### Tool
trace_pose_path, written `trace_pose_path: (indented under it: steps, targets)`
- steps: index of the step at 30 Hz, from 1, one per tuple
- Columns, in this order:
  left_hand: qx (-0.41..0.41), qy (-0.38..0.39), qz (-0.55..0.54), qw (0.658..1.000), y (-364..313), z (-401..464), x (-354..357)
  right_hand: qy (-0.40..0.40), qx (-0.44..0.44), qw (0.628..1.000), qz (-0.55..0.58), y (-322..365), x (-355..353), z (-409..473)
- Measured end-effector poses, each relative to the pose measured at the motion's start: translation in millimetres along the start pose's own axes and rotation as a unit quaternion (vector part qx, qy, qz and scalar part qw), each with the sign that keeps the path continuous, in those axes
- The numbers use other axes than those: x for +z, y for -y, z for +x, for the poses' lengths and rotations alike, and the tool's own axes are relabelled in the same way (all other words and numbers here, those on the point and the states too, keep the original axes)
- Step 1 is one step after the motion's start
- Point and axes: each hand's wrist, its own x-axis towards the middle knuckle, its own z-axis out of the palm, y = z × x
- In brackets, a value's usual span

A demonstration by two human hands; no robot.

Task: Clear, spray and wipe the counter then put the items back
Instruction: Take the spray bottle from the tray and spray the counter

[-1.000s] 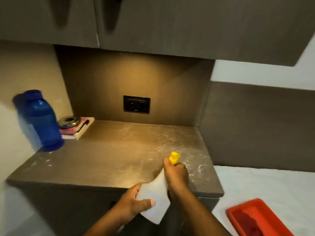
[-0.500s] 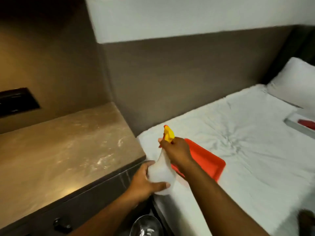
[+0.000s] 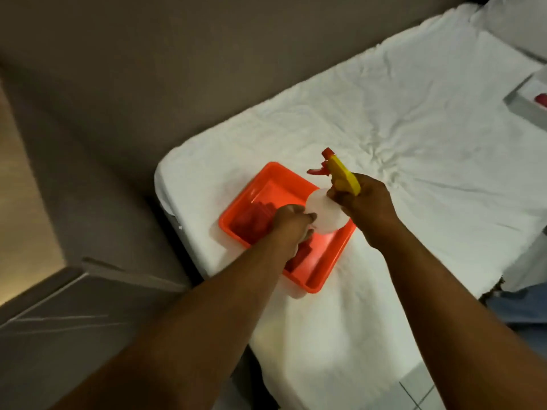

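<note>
Head view showed both hands reaching over an orange tray (image 3: 322, 272) that lay on the white-sheeted bed (image 3: 414, 143). Right hand (image 3: 365, 207) was closed around the neck of a spray bottle (image 3: 325, 216), just under its yellow head (image 3: 344, 176) and red trigger (image 3: 316, 170); the translucent white body hung tilted over the tray's right half. Left hand (image 3: 291, 224) was lowered into the tray with fingers curled, its fingertips touching the bottle's body; whether it gripped the red cloth (image 3: 251, 224) lying beneath it could not be told. At the far left edge, a strip of the tabletop (image 3: 20, 208) was visible, well apart from the tray.
</note>
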Motion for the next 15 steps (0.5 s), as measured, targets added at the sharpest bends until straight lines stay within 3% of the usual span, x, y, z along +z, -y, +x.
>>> trace_pose_path:
  steps: [4, 7, 11, 13, 15]
  targets:
    - [-0.042, -0.01, -0.027, 0.999, 18, 42, 22, 0.023, 0.003, 1.0, -0.002, -49, 7, 36]
    - [-0.013, -0.007, 0.07, 0.997, 23, 56, 6, 0.009, 0.029, 1.0, 0.005, -77, 11, 43]
    - [0.117, -0.101, 0.337, 0.929, 3, 62, -45, -0.1, 0.117, 0.988, -0.018, -103, 29, 24]
    - [0.099, -0.129, 0.408, 0.898, -9, 63, -66, -0.129, 0.2, 0.971, -0.037, -106, 57, 7]
    - [0.017, -0.123, 0.446, 0.886, -12, 66, -77, -0.09, 0.226, 0.969, -0.049, -106, 92, -8]
